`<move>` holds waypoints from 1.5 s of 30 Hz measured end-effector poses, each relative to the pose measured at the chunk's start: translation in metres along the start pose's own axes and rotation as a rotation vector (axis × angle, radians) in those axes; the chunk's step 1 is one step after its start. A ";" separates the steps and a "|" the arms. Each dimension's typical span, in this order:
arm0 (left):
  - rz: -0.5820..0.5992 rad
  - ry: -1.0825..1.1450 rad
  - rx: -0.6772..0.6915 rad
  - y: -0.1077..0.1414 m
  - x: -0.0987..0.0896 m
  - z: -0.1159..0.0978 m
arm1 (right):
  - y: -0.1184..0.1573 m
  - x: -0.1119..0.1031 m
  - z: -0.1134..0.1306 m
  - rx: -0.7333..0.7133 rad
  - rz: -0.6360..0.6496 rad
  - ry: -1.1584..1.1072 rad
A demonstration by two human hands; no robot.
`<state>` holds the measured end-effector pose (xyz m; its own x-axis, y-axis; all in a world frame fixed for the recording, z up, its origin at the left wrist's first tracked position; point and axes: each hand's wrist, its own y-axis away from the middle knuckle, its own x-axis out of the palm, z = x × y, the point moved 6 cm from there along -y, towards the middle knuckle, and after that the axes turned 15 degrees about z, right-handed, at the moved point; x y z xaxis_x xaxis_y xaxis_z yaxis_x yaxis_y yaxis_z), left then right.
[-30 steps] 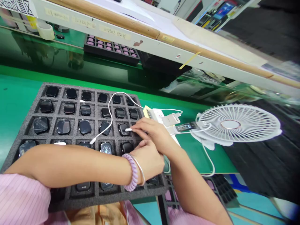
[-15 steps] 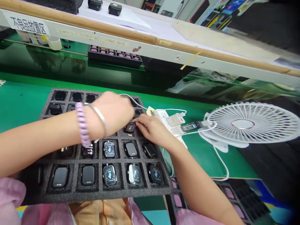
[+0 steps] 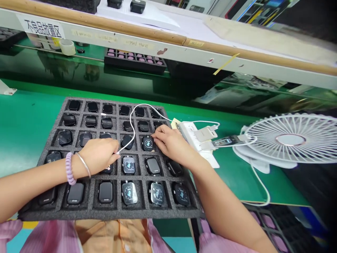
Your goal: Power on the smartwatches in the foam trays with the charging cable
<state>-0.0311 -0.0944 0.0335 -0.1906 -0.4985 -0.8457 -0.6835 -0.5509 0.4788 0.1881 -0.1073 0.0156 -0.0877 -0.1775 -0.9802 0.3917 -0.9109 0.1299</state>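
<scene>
- A green tabletop [image 3: 23, 116] is seen around both grips, with a shelf [image 3: 184, 51] running across beyond them; a power strip [image 3: 190, 127] is placed just right of the right grip [image 3: 171, 140], and a fan [image 3: 291, 140] farther out on that side.
- A foam tray [image 3: 110, 213], divided into compartments that hold watches, is spread beneath both grips.
- The end of a white cable [image 3: 145, 104] is pinched between thumb and fingers by the left grip [image 3: 98, 156]; its length is arched away beyond, toward the power strip. The cable's tip is largely hidden by the fingers.
- A lit watch [image 3: 147, 143] is seated in its compartment just left of the right grip's fingertips, well apart from the cable's end; whether it is grasped or merely touched cannot be told.
- Done, by judgement: lit displays are also shown by a partly covered watch [image 3: 107, 168] under the left grip, one just to its right, and three in the row nearest the wearer.
- Left, by judgement: dark faces are shown in the two rows farthest beyond the grips and in several nearer compartments. The work is judged partway through, though whether any dark watch has been handled cannot be told.
</scene>
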 end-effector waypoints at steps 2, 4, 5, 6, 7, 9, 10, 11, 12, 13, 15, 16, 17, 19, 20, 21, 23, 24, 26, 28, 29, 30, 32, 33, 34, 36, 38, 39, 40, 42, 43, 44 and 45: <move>-0.006 0.064 0.016 -0.002 -0.005 0.003 | 0.000 0.001 -0.001 0.000 -0.016 -0.003; -0.053 0.163 0.048 0.005 -0.016 0.009 | -0.001 0.002 -0.003 0.001 -0.033 -0.003; -0.096 0.227 0.063 0.013 -0.023 0.014 | -0.001 0.003 -0.003 0.000 -0.040 -0.001; -0.150 0.295 0.074 0.023 -0.031 0.022 | -0.001 0.004 -0.004 -0.003 -0.045 0.002; -0.212 0.360 0.075 0.037 -0.039 0.032 | -0.001 0.005 -0.005 -0.009 -0.048 0.006; -0.325 0.454 0.054 0.070 -0.051 0.055 | -0.001 0.007 -0.006 -0.025 -0.059 0.009; -0.361 0.475 0.028 0.087 -0.052 0.067 | -0.001 0.008 -0.007 -0.034 -0.067 0.007; -0.379 0.477 -0.005 0.103 -0.050 0.078 | -0.001 0.009 -0.008 -0.042 -0.076 0.002; -0.373 0.468 -0.048 0.117 -0.044 0.087 | -0.001 0.010 -0.009 -0.049 -0.086 -0.003; -0.349 0.459 -0.093 0.129 -0.034 0.095 | -0.001 0.012 -0.010 -0.054 -0.095 -0.006; -0.302 0.436 -0.173 0.146 -0.008 0.105 | 0.000 0.014 -0.010 -0.059 -0.110 -0.004; -0.296 0.424 -0.200 0.152 0.007 0.106 | 0.001 0.015 -0.009 -0.055 -0.116 0.002; -0.315 0.407 -0.220 0.156 0.021 0.106 | 0.002 0.016 -0.008 -0.049 -0.125 0.008; -0.375 0.389 -0.242 0.159 0.046 0.101 | 0.005 0.016 -0.005 -0.023 -0.159 0.001; -0.410 0.409 -0.254 0.159 0.058 0.098 | 0.007 0.016 -0.003 -0.006 -0.181 -0.012; -0.438 0.454 -0.267 0.159 0.069 0.097 | 0.009 0.016 -0.002 0.010 -0.202 -0.029; -0.522 0.580 -0.283 0.158 0.084 0.097 | 0.012 0.016 -0.002 0.039 -0.227 -0.062; -0.558 0.647 -0.276 0.156 0.089 0.099 | 0.011 0.016 -0.004 0.053 -0.227 -0.073; -0.611 0.752 -0.245 0.150 0.092 0.105 | 0.007 0.016 -0.009 0.082 -0.213 -0.079; -0.643 0.808 -0.216 0.137 0.088 0.115 | -0.003 0.015 -0.019 0.112 -0.185 -0.067; -0.664 0.817 -0.206 0.129 0.084 0.120 | -0.009 0.014 -0.024 0.126 -0.168 -0.056; -0.685 0.812 -0.198 0.120 0.079 0.124 | -0.015 0.012 -0.031 0.140 -0.150 -0.044; -0.717 0.765 -0.172 0.101 0.066 0.128 | -0.028 0.006 -0.043 0.184 -0.113 -0.005; -0.723 0.731 -0.158 0.093 0.060 0.129 | -0.033 0.002 -0.048 0.215 -0.094 0.022; -0.719 0.694 -0.144 0.086 0.054 0.128 | -0.036 0.000 -0.052 0.246 -0.074 0.052; -0.711 0.632 -0.125 0.082 0.043 0.125 | -0.040 -0.003 -0.055 0.294 -0.042 0.108; -0.719 0.584 -0.120 0.091 0.034 0.124 | -0.038 -0.003 -0.054 0.315 -0.046 0.141; -0.707 0.569 -0.114 0.098 0.031 0.123 | -0.036 -0.002 -0.053 0.315 -0.063 0.144; -0.675 0.561 -0.101 0.105 0.029 0.122 | -0.033 0.000 -0.053 0.311 -0.092 0.138; -0.554 0.548 -0.058 0.115 0.030 0.115 | -0.028 0.004 -0.054 0.272 -0.154 0.097; -0.488 0.535 -0.038 0.119 0.032 0.111 | -0.026 0.007 -0.056 0.246 -0.181 0.071; -0.437 0.513 -0.026 0.121 0.034 0.107 | -0.025 0.009 -0.057 0.222 -0.201 0.054; -0.409 0.482 -0.024 0.123 0.037 0.103 | -0.025 0.010 -0.059 0.203 -0.213 0.042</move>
<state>-0.1946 -0.1119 0.0373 0.4255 -0.4866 -0.7630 -0.6167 -0.7730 0.1490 0.2314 -0.0647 -0.0065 -0.1085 0.0377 -0.9934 0.1774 -0.9825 -0.0567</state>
